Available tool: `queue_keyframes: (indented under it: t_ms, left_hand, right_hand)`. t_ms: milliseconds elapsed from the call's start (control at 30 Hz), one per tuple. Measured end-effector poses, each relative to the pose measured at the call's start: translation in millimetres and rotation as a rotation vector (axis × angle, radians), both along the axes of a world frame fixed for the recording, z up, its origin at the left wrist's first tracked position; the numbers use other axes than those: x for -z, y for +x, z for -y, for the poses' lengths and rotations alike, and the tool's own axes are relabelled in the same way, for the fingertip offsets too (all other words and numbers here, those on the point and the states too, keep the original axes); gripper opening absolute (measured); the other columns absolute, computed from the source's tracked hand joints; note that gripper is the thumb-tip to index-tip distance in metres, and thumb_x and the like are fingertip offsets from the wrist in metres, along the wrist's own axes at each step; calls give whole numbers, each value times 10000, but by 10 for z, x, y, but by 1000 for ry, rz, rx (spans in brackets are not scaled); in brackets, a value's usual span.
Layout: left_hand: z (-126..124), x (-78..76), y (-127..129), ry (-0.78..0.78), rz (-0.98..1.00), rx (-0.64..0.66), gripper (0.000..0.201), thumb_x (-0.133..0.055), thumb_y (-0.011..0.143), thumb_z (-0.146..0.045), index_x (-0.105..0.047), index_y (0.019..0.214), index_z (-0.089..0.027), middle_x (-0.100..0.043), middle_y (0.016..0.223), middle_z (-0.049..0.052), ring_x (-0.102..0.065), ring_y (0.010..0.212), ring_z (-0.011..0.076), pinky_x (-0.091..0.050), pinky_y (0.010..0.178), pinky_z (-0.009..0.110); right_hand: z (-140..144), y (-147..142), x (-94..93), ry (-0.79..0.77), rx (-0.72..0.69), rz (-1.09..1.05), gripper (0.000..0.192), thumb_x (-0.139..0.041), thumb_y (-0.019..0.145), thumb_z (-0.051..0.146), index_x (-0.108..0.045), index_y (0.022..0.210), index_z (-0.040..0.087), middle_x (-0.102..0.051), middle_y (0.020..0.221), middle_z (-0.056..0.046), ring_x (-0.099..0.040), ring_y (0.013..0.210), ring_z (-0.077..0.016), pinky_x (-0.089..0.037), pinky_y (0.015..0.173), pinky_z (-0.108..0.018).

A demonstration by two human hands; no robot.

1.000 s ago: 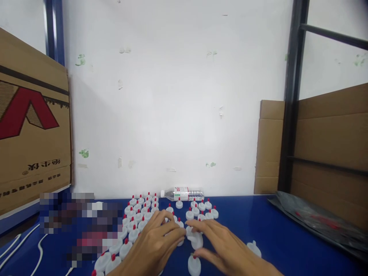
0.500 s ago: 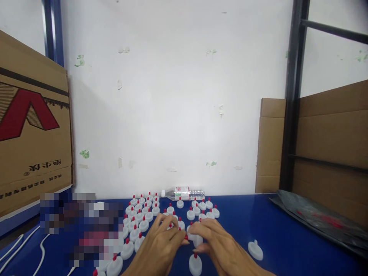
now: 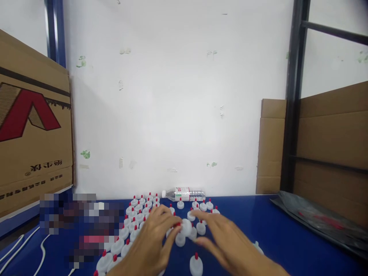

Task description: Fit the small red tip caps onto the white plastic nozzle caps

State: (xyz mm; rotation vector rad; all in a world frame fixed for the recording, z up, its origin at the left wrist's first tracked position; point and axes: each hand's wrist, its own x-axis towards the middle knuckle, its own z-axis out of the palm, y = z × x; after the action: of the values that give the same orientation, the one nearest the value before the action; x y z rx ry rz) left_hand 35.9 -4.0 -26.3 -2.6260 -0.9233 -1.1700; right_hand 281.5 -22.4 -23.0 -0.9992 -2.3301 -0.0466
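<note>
Both hands are working low in the head view, over a blue table [image 3: 287, 230] crowded with small white caps with red tips [image 3: 135, 218]. The left hand [image 3: 155, 239] is reaching forward from the lower middle, and its fingertips [image 3: 176, 224] are pinching one white cap [image 3: 186, 227] that is sitting lifted among the others, a red tip showing right at the thumb. The right hand [image 3: 230, 245] is lying just beside it, fingers spread and loose, not gripping anything; its fingertips are hovering close to the same cap and to a neighbouring cap [image 3: 201, 228], though whether they are touching is hard to tell. Nearer the camera, a single cap [image 3: 196, 264] is standing upright between the two wrists, and another one [image 3: 257, 247] is peeking out past the right hand, partly hidden. The rows of caps are running back toward a clear plastic bottle [image 3: 184, 194] that is lying on its side against the white wall [image 3: 172, 96]. A cardboard box with a red mark [image 3: 31, 134] is leaning at the far left, flat cardboard sheets [image 3: 330, 138] are standing at the right behind a dark metal frame [image 3: 291, 96], and a dark plastic bag [image 3: 316, 218] is lying on the table's right edge. White cables [image 3: 17, 245] are trailing at the lower left
</note>
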Motion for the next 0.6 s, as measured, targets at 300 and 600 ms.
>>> queue_keyframes:
  t_ms: [300, 600]
  left_hand:
    - [-224, -11, -362, -113, -459, -410, 199, -534, 861, -161, -732, 873, -172, -693, 1007, 154, -587, 1080, 378, -432, 979, 618]
    - [-352, 152, -325, -118, -414, -417, 328, -406, 996, -171, -733, 1023, -164, -704, 1069, 158, -610, 1093, 334, -439, 1006, 563]
  right_hand:
    - [-241, 974, -231, -800, 758, 354, 583, -332, 1010, 534, -660, 686, 178, -621, 517, -95, -716, 552, -305, -497, 554, -359]
    - [-27, 375, 50, -554, 358, 290, 191, -663, 846, 397, -689, 979, 262, -739, 956, -78, -684, 931, -312, -463, 780, -378]
